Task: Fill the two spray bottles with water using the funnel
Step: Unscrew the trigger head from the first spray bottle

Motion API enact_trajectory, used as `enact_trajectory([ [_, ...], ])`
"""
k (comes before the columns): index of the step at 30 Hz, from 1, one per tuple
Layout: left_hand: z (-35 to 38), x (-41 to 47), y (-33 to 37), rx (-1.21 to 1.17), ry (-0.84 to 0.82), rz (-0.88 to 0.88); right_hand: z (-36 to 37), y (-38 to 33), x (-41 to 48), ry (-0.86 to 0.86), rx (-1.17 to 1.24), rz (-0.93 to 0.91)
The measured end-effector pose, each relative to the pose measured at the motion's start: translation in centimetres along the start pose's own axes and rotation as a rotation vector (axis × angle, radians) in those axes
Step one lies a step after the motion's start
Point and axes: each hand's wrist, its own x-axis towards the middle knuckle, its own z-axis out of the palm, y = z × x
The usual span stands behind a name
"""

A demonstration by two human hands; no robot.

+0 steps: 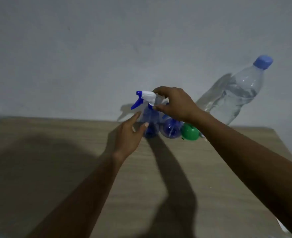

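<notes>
Nearest the camera, two bare forearms reach out over the wooden counter (219, 177), throwing long shadows across it. Farther along, the left hand (128, 137) cups the blue-tinted body of the upright spray bottle (148, 120), its fingers (136, 117) spread apart and resting against the plastic rather than clamped on it. Above it, the right hand (175, 104) pinches its fingers (159, 91) together on the white-and-blue trigger head (146, 97), at the back of the head near the collar. Just beside that bottle to the right sits the second spray bottle (170, 128), partly hidden by the right wrist, and touching or nearly touching it is a green funnel (190, 132); the dim blur leaves its pose unclear. Farthest back, near the wall, stands a large capped water bottle (236, 93), mostly full.

By the look of it, the step in hand is unscrewing the sprayer from the first bottle, so no filling has begun. Next, the left hand needs to tighten to brace the body while the right twists the collar and lifts the head and dip tube straight out.
</notes>
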Motion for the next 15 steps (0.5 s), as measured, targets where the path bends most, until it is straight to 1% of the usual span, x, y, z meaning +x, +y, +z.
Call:
enact_trajectory([
  [2,0.3,0.7,-0.1,-0.06,-0.057,-0.051,0.4,-0.2,0.9,-0.039,-0.013,0.002],
  [6,0.9,1.5,-0.9,-0.187,-0.111,-0.068,1.1,-0.2,1.6,-0.06,-0.043,0.078],
  [8,0.9,1.7,-1.4,-0.252,-0.097,-0.053,1.2,-0.2,1.5,-0.04,-0.08,0.061],
  [11,0.2,0.8,-1.2,-0.319,-0.032,-0.036,0.9,-1.1,0.5,0.002,-0.129,0.007],
  [15,-1.3,-3.1,-1.0,-0.395,-0.046,-0.079,1.0,-2.9,-3.5,0.02,-0.056,-0.058],
])
